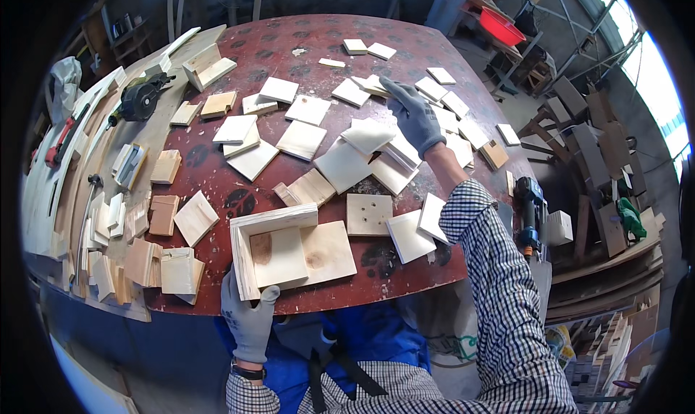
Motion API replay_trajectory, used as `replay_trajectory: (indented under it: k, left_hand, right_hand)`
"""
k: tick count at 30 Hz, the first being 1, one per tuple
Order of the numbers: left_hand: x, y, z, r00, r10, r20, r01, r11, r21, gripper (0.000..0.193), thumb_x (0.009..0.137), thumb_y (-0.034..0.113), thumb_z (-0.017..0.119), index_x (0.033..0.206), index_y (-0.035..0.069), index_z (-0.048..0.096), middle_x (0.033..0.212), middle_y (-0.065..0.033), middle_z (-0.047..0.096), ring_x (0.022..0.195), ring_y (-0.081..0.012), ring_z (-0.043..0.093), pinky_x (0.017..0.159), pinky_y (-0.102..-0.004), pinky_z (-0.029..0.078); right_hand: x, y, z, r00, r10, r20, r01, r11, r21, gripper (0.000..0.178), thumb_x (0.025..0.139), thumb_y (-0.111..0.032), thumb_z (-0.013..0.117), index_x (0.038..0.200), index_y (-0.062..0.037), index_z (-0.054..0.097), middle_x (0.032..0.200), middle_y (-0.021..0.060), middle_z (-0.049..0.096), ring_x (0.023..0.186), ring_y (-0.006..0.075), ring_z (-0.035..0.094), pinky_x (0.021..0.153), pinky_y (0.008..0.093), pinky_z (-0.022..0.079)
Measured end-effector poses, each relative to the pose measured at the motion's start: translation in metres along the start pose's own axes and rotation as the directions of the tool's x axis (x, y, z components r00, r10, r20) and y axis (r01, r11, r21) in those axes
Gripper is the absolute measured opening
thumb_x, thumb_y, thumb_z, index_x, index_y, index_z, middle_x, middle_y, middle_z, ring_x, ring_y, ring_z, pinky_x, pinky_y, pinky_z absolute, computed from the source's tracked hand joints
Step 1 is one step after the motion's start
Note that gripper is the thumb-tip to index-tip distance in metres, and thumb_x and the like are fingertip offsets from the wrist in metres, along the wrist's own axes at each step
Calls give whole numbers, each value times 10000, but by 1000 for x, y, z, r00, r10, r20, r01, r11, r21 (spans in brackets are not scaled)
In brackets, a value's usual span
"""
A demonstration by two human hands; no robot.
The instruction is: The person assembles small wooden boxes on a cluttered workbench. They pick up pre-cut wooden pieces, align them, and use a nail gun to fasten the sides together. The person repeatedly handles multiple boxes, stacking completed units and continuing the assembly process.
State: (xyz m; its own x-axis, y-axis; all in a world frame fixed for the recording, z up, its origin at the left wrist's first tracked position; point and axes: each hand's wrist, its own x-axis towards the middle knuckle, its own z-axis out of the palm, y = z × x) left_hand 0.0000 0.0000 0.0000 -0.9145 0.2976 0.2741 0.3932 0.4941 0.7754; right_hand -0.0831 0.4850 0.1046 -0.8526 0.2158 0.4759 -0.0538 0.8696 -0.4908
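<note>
My left hand [247, 313], in a grey glove, grips the lower left corner of an L-shaped plywood frame [275, 220] at the table's near edge, its thumb bent over the side. Inside the frame's corner lies a pale square board [278, 257], with another knotted board [329, 252] beside it. My right hand [416, 117], also gloved, reaches far across the table. Its fingertips close on the right end of a small wooden block [374, 87] beside other pale squares; the thumb side is partly hidden.
Many loose wooden squares [300, 140] cover the red table [289, 41]. A dark power tool [141, 97] and offcuts [101, 215] lie on the left. A nail gun [531, 211] hangs at the right edge. A red basin [501, 27] and stacked boards [594, 168] stand beyond.
</note>
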Motion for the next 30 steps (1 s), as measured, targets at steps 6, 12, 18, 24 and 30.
replay_trajectory:
  k: [6, 12, 18, 24, 30]
  left_hand:
    - [5, 3, 10, 995, 84, -60, -84, 996, 0, 755, 889, 505, 839, 1333, -53, 591, 1203, -180, 642, 1111, -346, 649, 964, -431, 530]
    - [5, 18, 2, 999, -6, -44, 0, 991, -132, 780, 878, 545, 825, 1339, -40, 597, 1180, -193, 640, 1077, -393, 645, 932, -472, 532]
    - [4, 9, 5, 1000, 15, -23, -16, 998, -59, 781, 888, 542, 818, 1358, -38, 590, 1198, -205, 649, 1099, -396, 652, 956, -470, 531]
    - [4, -3, 7, 977, 176, -118, -165, 982, 97, 626, 915, 452, 836, 1246, -38, 632, 1130, -164, 656, 1031, -331, 677, 909, -427, 540]
    - [6, 7, 7, 984, 148, -101, -141, 987, 74, 639, 898, 458, 846, 1242, -41, 640, 1126, -187, 671, 1021, -362, 683, 893, -446, 544]
  right_hand:
    - [-42, 29, -18, 854, 148, 498, -132, 989, -66, 650, 962, -570, 640, 1467, -161, 606, 1605, 179, 424, 1456, 372, 481, 1222, 446, 396]
    - [-10, -67, 26, 825, 462, 327, -193, 772, -606, 948, 836, -735, 723, 1419, -3, 572, 1396, 272, 585, 1290, 420, 615, 1061, 513, 501]
    - [-25, -68, 28, 894, 407, 187, -243, 791, -562, 759, 841, -577, 756, 1381, -65, 615, 1374, 209, 585, 1263, 399, 597, 1077, 548, 447]
    - [-100, -91, -3, 960, 211, 184, -90, 856, -510, 722, 788, -439, 791, 1387, -90, 589, 1438, 193, 543, 1262, 399, 592, 1092, 558, 429]
    - [-141, -95, 0, 986, -63, 152, 142, 790, -596, 615, 923, -541, 741, 1357, -124, 614, 1389, 130, 595, 1226, 352, 608, 1048, 574, 435]
